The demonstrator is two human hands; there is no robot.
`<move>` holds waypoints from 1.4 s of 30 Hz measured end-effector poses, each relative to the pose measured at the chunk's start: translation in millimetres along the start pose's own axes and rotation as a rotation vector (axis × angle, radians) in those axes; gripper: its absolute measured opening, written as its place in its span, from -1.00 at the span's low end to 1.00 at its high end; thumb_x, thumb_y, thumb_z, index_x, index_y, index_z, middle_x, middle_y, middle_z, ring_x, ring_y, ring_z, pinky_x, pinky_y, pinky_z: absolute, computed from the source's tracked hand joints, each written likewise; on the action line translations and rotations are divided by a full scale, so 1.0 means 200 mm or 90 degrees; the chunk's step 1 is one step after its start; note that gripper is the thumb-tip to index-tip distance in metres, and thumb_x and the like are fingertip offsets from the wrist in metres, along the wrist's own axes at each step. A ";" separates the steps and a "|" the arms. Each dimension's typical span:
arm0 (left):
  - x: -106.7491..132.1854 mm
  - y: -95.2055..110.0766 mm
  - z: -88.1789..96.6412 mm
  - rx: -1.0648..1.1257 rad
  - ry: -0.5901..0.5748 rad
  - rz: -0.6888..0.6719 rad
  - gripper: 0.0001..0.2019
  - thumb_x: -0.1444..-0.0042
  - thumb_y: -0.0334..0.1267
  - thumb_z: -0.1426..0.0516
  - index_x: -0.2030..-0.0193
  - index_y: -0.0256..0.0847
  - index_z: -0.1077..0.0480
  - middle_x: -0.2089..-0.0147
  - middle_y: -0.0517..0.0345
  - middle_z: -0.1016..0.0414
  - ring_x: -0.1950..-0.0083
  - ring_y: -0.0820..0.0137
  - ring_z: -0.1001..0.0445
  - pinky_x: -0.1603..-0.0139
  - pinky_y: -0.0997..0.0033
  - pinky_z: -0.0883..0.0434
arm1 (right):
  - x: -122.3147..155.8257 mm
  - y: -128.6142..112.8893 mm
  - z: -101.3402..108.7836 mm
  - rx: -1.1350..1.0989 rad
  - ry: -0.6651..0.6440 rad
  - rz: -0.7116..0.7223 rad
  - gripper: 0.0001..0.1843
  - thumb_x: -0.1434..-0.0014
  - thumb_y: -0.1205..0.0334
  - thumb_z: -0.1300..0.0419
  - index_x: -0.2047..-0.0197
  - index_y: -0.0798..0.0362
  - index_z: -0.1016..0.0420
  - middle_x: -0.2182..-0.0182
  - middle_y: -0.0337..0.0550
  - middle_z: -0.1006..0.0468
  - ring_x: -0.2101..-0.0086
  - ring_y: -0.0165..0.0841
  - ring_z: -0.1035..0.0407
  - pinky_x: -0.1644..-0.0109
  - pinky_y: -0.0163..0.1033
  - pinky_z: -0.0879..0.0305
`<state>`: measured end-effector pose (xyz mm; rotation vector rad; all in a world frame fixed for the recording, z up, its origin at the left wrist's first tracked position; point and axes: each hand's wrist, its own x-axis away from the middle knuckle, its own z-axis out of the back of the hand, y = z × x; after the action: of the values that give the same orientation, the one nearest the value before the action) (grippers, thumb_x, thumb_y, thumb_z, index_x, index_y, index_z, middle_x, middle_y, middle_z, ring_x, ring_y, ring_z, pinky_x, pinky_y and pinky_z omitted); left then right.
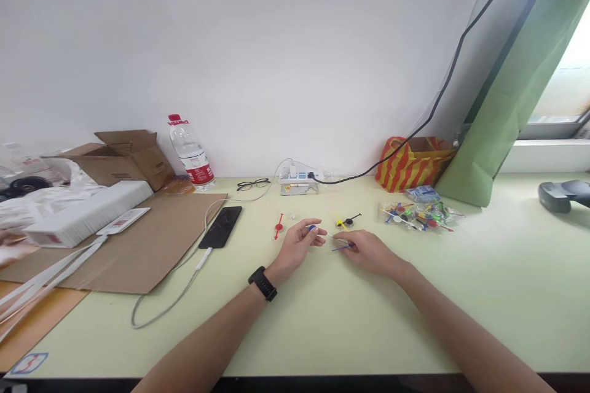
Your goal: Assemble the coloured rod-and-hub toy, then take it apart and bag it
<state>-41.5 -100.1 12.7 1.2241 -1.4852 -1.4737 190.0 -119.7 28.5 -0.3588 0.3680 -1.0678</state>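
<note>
My left hand is above the table, its fingers curled around a small blue round plastic piece. Close by on the right, my right hand has its fingers bent, with a thin blue plastic arrow sticking out from under them toward the left. Something thin and whitish shows between the two hands, too small to name. A red plastic arrow with a round centre lies left of my left hand. Beyond my right hand lie a yellow arrow and a black arrow, touching or nearly so.
Bagged coloured arrows lie to the right, before a striped bag. A power strip and glasses are near the wall. Leftward are a phone on a cable, a cardboard sheet, a water bottle and an open box.
</note>
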 end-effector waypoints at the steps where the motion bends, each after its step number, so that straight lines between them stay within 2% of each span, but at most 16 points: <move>1: 0.00 0.00 0.00 -0.009 -0.002 0.009 -0.54 -0.23 0.02 -0.28 -0.14 -0.22 -0.44 0.04 -0.09 -0.64 0.16 0.31 -0.60 0.02 0.23 -0.50 | 0.00 0.00 0.00 0.007 -0.002 -0.007 -0.54 -0.24 0.29 -0.08 -0.17 -0.09 -0.53 0.17 -0.10 -0.66 0.19 -0.19 -0.50 0.13 -0.19 -0.23; 4: 0.01 0.00 -0.01 -0.042 0.001 0.025 -0.62 -0.23 -0.02 -0.28 -0.08 -0.19 -0.46 0.01 -0.07 -0.64 0.11 0.34 -0.56 0.04 0.31 -0.46 | 0.00 0.02 -0.01 0.028 0.023 -0.027 -0.55 -0.24 0.27 -0.09 -0.18 -0.09 -0.49 0.13 -0.08 -0.65 0.13 -0.14 -0.50 0.09 -0.16 -0.24; 6: 0.00 0.00 -0.01 -0.053 -0.002 0.024 -0.67 -0.22 -0.04 -0.29 0.00 -0.21 -0.50 0.00 -0.06 -0.63 0.09 0.34 -0.55 0.03 0.34 -0.45 | 0.00 0.02 -0.01 0.015 0.054 -0.040 -0.61 -0.25 0.25 -0.10 -0.14 -0.05 -0.44 0.22 -0.10 -0.61 0.20 -0.16 -0.48 0.14 -0.17 -0.24; 9: 0.00 0.00 -0.01 -0.047 -0.008 0.015 -0.66 -0.17 -0.06 -0.33 0.01 -0.23 -0.55 0.01 -0.05 -0.61 0.06 0.32 -0.54 -0.04 0.31 -0.44 | 0.00 0.02 0.00 -0.092 0.096 -0.043 -0.79 -0.32 0.19 -0.04 -0.02 -0.03 -0.32 0.36 -0.23 -0.48 0.36 -0.26 -0.38 0.25 -0.21 -0.23; 11: 0.00 -0.01 -0.01 -0.039 -0.008 0.012 -0.61 -0.10 -0.10 -0.38 -0.02 -0.23 -0.55 -0.01 -0.05 -0.59 0.02 0.30 -0.54 -0.09 0.29 -0.44 | -0.01 0.01 0.00 -0.179 0.123 -0.014 -0.88 -0.40 0.17 0.04 0.09 -0.04 -0.27 0.37 -0.26 -0.41 0.39 -0.30 -0.31 0.28 -0.23 -0.22; 14: 0.00 -0.02 -0.01 -0.029 -0.022 0.015 -0.52 -0.02 -0.16 -0.43 -0.08 -0.21 -0.53 -0.04 -0.05 -0.57 -0.02 0.27 -0.55 -0.10 0.26 -0.47 | -0.02 -0.03 -0.02 -0.257 0.163 0.056 -0.79 -0.45 0.13 0.08 0.16 -0.03 -0.31 0.35 -0.23 -0.40 0.36 -0.32 -0.28 0.26 -0.22 -0.25; 19: 0.02 -0.03 -0.02 -0.018 -0.078 -0.011 -0.53 -0.03 -0.19 -0.44 -0.08 -0.21 -0.53 0.03 -0.06 -0.60 0.03 0.22 -0.60 -0.12 0.15 -0.51 | -0.02 -0.08 -0.06 -0.314 0.184 0.143 -0.71 -0.44 0.12 0.00 0.05 -0.03 -0.54 0.18 -0.05 -0.51 0.21 -0.26 -0.42 0.16 -0.18 -0.36; 22: 0.03 0.01 -0.04 -0.038 -0.112 -0.050 -0.61 -0.13 -0.16 -0.38 -0.07 -0.23 -0.55 -0.03 -0.12 -0.60 -0.07 0.14 -0.58 -0.20 0.08 -0.47 | -0.02 -0.10 -0.07 -0.332 0.180 0.163 -0.69 -0.43 0.16 -0.02 -0.08 -0.06 -0.53 0.07 -0.03 -0.56 0.09 -0.22 -0.46 -0.02 -0.10 -0.40; 25: 0.04 0.03 -0.06 -0.051 -0.128 -0.064 -0.63 -0.21 -0.14 -0.32 -0.12 -0.23 -0.54 -0.11 -0.16 -0.59 -0.15 0.09 -0.55 -0.26 0.04 -0.44 | -0.02 -0.10 -0.08 -0.354 0.173 0.136 -0.68 -0.39 0.17 -0.09 -0.15 -0.08 -0.47 0.02 -0.04 -0.59 0.03 -0.19 -0.48 -0.11 -0.04 -0.41; 30: 0.04 0.04 -0.07 -0.064 -0.126 -0.063 -0.62 -0.21 -0.09 -0.31 -0.10 -0.22 -0.56 -0.10 -0.14 -0.60 -0.14 0.08 -0.57 -0.25 0.05 -0.45 | -0.02 -0.08 -0.08 -0.361 0.161 0.101 -0.77 -0.35 0.11 -0.13 -0.01 -0.05 -0.49 0.09 -0.05 -0.63 0.08 -0.18 -0.52 -0.06 -0.03 -0.46; 36: 0.05 0.06 -0.07 -0.091 -0.124 -0.079 -0.63 -0.25 -0.06 -0.27 -0.11 -0.21 -0.57 -0.11 -0.13 -0.60 -0.17 0.06 -0.54 -0.27 0.02 -0.43 | -0.03 -0.09 -0.07 -0.338 0.175 0.119 -0.81 -0.35 0.06 -0.14 0.14 -0.03 -0.48 0.21 -0.09 -0.62 0.17 -0.22 -0.52 0.02 -0.09 -0.47; 42: 0.05 0.04 -0.06 -0.121 -0.105 -0.080 -0.64 -0.27 -0.07 -0.26 -0.11 -0.21 -0.56 -0.10 -0.12 -0.60 -0.14 0.10 -0.54 -0.23 0.07 -0.45 | -0.03 -0.07 -0.07 -0.281 0.221 0.109 -0.78 -0.34 0.01 -0.17 0.22 -0.02 -0.43 0.27 -0.11 -0.53 0.31 -0.29 -0.42 0.23 -0.19 -0.40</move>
<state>-34.7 -114.1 21.3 1.1199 -1.3568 -1.7927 170.1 -122.1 23.8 -0.5239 0.9366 -0.8735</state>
